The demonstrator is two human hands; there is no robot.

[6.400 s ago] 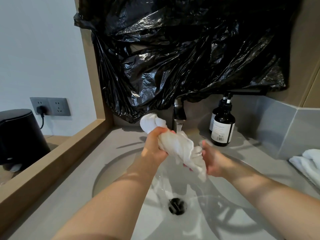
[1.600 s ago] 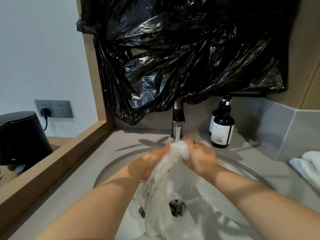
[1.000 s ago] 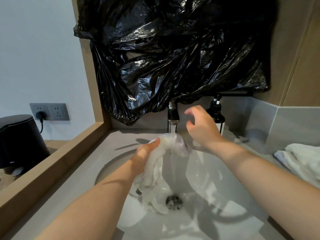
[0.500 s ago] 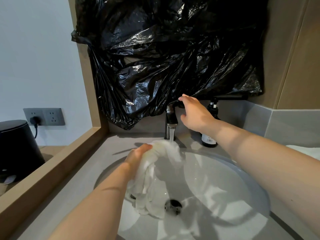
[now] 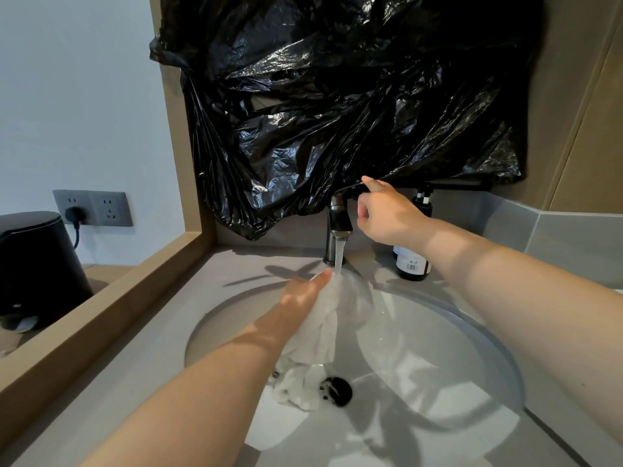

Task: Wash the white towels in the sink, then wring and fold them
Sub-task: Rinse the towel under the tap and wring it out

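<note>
The left hand (image 5: 305, 291) sits at the middle of the frame, fingers closed round the bunched top of the white towel (image 5: 337, 318). It holds the towel directly under the water stream (image 5: 339, 257) that falls from the faucet (image 5: 338, 220). The rest of the towel hangs down into the sink (image 5: 455, 332), and its loose end lies on the white bowl just left of the drain (image 5: 337, 390).

The right hand (image 5: 387, 214) is above and to the right of it, off the towel, fingers curled, forefinger hooked over the end of the faucet lever (image 5: 350, 187).

1.6 s ago both hands were on the towel under the spout. 1.0 s ago the right hand had let go and hung in the air beside the faucet. 0.5 s ago it lay over the faucet's top. Now it is further right, at the lever's tip, and the stream looks fuller and longer than it did then. The left hand's grip and the towel's place have hardly changed over these frames.

A crumpled black plastic bag (image 5: 337, 96) covers the wall across the upper middle of the frame. A dark pump bottle (image 5: 413, 264) stands on the grey counter (image 5: 236, 264) behind the right wrist. At the left edge are a grey wall socket (image 5: 92, 207) with 1 plug in it and a black appliance (image 5: 37, 264).
</note>
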